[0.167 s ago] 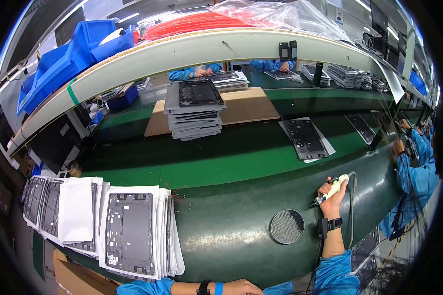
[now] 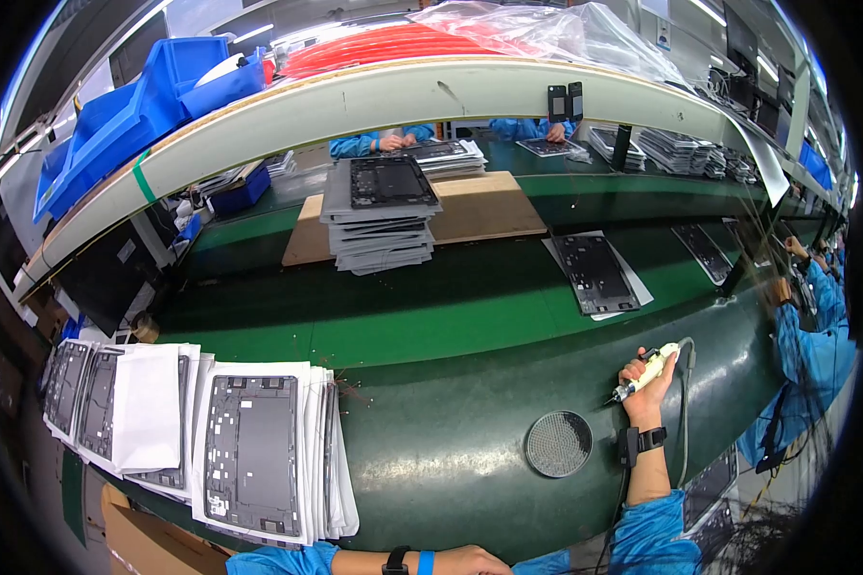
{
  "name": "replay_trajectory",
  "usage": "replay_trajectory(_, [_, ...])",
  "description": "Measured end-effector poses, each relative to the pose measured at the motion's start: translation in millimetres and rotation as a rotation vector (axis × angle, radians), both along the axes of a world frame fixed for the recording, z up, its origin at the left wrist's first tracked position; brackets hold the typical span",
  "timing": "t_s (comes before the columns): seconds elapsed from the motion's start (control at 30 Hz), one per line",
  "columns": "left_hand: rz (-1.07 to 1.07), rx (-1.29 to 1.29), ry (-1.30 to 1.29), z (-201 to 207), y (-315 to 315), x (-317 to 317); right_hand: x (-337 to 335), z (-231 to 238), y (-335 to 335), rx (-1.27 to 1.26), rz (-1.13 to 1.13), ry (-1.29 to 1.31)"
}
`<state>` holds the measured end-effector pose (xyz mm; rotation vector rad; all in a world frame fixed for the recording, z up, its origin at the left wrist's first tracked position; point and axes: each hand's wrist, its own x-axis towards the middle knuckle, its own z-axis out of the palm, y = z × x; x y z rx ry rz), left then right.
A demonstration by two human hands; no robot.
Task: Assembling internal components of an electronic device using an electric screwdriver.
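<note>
My right hand (image 2: 650,395) is closed round a pale yellow electric screwdriver (image 2: 655,364) with a grey cable. Its dark tip points left, above the bench top. A round dish (image 2: 559,445) of small metal parts, probably screws, sits on the bench to the left of that wrist. My left hand (image 2: 478,562) lies at the bottom edge of the picture; its fingers are cut off from view. Farther left, flat black tablet housings (image 2: 252,455) rest in stacks interleaved with white sheets (image 2: 148,407), along the near edge of the bench.
A green conveyor belt (image 2: 431,326) runs behind the bench, carrying a housing (image 2: 594,273) on a white sheet and a stack of housings (image 2: 384,216) on a wooden board (image 2: 494,206). Overhead is a shelf (image 2: 431,84) with blue bins (image 2: 129,120). Co-workers in blue sleeves (image 2: 810,350) work opposite and at right.
</note>
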<state>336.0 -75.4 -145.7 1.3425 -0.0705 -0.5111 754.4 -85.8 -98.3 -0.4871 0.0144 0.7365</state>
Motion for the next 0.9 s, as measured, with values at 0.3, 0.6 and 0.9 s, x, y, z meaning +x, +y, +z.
replay_trajectory(0.3, [-0.015,0.099,-0.193,3,2,1,2,0,-1,0.006,0.005,-0.017])
replay_trajectory(0.6, [0.015,0.097,-0.269,-5,-1,0,1,1,-1,0.02,0.012,0.0])
replay_trajectory(0.9, [0.069,0.15,-0.273,7,0,0,2,1,-1,-0.001,-0.003,-0.007])
